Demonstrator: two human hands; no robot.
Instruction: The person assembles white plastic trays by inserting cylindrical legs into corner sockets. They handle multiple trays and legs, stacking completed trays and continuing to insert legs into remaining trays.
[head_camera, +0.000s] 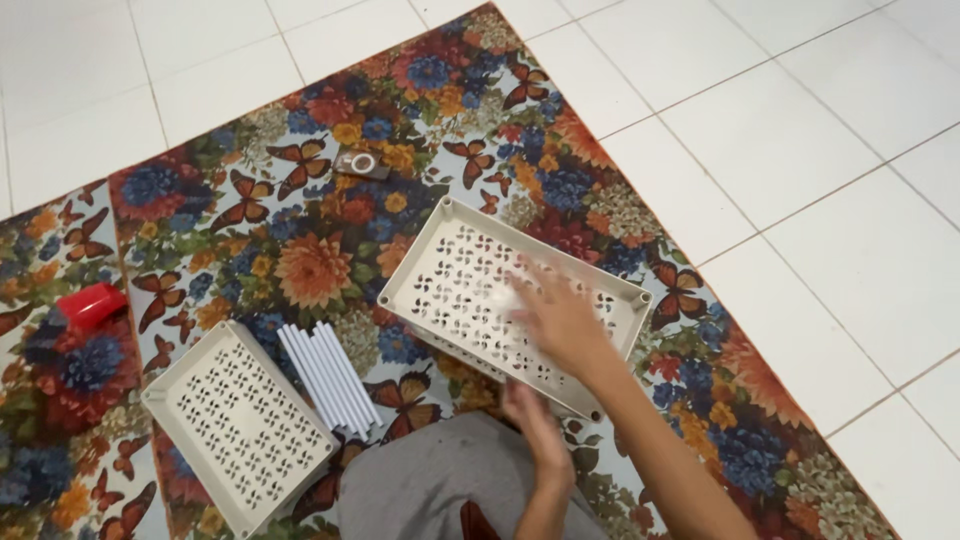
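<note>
The right hand (560, 318), fingers spread and blurred, wiped inside the tray (450, 250) at centre; the left hand (535, 425) gripped its six-o'clock rim. Next seemingly called for steady bracing.

At centre frame, my right hand (560, 320) wipes the matt beige perforated plastic tray (450, 285); beneath lies soft floral butterfly-print cloth (300, 230) on glossy white floor tiles (800, 150).
</note>
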